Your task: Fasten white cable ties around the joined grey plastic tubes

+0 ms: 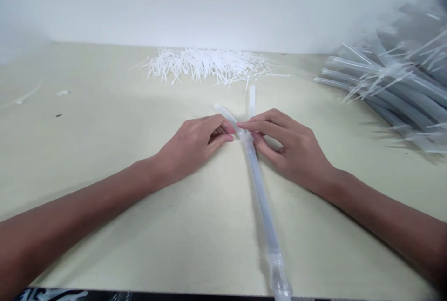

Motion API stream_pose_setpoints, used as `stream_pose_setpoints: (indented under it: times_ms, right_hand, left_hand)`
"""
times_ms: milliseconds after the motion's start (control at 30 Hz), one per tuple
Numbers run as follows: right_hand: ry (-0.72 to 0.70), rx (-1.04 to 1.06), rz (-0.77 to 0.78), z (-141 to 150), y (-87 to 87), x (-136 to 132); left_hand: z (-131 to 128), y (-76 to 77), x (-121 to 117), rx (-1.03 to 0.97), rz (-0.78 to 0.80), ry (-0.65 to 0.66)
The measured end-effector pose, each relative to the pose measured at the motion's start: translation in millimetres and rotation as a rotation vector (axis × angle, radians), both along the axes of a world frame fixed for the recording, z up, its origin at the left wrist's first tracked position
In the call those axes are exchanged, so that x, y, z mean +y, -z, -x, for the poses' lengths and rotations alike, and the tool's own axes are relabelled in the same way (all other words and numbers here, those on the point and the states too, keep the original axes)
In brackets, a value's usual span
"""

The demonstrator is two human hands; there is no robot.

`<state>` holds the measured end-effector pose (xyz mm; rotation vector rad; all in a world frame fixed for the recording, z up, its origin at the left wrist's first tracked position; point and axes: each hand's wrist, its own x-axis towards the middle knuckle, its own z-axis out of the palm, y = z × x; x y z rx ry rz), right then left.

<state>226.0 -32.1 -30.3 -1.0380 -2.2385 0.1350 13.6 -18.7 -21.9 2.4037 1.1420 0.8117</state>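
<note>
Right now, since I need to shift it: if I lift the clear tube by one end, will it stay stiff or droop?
The tube will probably droop a little but hold its shape, as it lies nearly straight on the table. It looks thin-walled, so it is likely light. Being round on a smooth top, it may well roll if pushed sideways.
</note>
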Motion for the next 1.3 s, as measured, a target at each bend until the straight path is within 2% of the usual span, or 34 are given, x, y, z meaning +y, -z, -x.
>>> stream_pose_setpoints:
  times_ms: [200,467,767,1300]
  right_hand:
    - [0.047,0.029,-0.001,1.1,-2.6,-0.7]
    - [0.028,0.01,-0.017,0.3,-1.1,-0.6]
    - [0.01,-0.018,-0.044,0.3,-0.8,0.2]
    - [-0.044,0.015,-0.006,0.8,-2.3,-0.9]
  left_hand:
    - [-2.0,-5.2,-0.2,-0.077,0.017,-0.047]
    - [-4.3,-7.9,-3.2,-0.17,0.114,-0.138]
    - [-4.2,-4.0,-2.4,-0.158,0.108,-0.042]
    - [-6.0,-0.3,-3.3,-0.124,0.12,-0.03]
